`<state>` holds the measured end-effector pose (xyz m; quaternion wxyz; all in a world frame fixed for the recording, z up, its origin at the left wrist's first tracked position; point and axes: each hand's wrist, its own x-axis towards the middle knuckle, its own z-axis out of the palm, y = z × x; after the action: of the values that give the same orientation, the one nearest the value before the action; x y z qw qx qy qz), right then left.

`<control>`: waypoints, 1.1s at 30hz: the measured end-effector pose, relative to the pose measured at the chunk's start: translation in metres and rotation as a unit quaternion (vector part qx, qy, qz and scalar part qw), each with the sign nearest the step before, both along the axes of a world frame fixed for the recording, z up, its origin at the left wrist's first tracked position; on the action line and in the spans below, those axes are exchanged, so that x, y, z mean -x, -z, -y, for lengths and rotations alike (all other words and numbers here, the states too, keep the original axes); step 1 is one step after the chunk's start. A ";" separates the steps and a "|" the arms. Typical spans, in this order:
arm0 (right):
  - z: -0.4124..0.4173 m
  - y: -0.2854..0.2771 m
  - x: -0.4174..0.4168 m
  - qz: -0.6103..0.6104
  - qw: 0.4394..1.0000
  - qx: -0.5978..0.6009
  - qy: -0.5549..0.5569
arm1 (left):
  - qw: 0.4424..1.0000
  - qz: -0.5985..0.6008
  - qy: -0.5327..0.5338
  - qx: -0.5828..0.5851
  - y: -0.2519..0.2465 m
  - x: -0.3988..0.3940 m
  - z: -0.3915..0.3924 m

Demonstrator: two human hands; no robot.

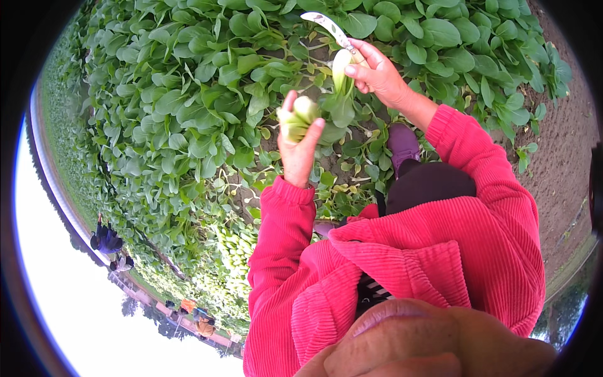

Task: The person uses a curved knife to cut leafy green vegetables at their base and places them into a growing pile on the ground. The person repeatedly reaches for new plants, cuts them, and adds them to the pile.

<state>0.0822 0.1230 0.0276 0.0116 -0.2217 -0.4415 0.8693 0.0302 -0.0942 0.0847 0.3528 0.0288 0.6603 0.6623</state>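
My left hand point(299, 151) grips a small bunch of bok choy point(297, 125), with the pale cut bases facing up; motion blurs them slightly. In my right hand point(379, 77) is a harvesting knife point(330, 27) with a curved, stained blade and a light-coloured handle. The same hand also holds one bok choy head point(341, 70) against the handle, base up and leaves hanging down. The blade points up and left, away from my left hand. Below both hands, trimmed yellowing leaves point(339, 188) lie on the soil.
Dense rows of leafy bok choy point(188, 94) surround me on the left and ahead. A pile of harvested bok choy point(235, 249) lies beside my left arm. Bare soil point(565, 155) runs along the right. Several people point(108, 240) are in the field far off to the left.
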 end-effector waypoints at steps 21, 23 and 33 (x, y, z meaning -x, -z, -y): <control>0.012 0.070 -0.014 0.115 0.961 -0.219 -0.127 | 0.766 -0.495 0.333 0.239 0.014 0.085 -0.052; 0.013 0.082 -0.010 0.065 0.917 -0.370 -0.135 | 0.669 -0.518 0.397 0.355 0.022 0.096 -0.059; 0.004 0.102 0.014 0.002 0.853 -0.497 -0.162 | 0.615 -0.420 0.417 0.521 0.073 0.074 -0.012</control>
<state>0.0679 0.1189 -0.0742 -0.0211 -0.1133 -0.8443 0.5233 -0.0442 -0.0824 0.0121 0.2308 0.3877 0.8873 -0.0955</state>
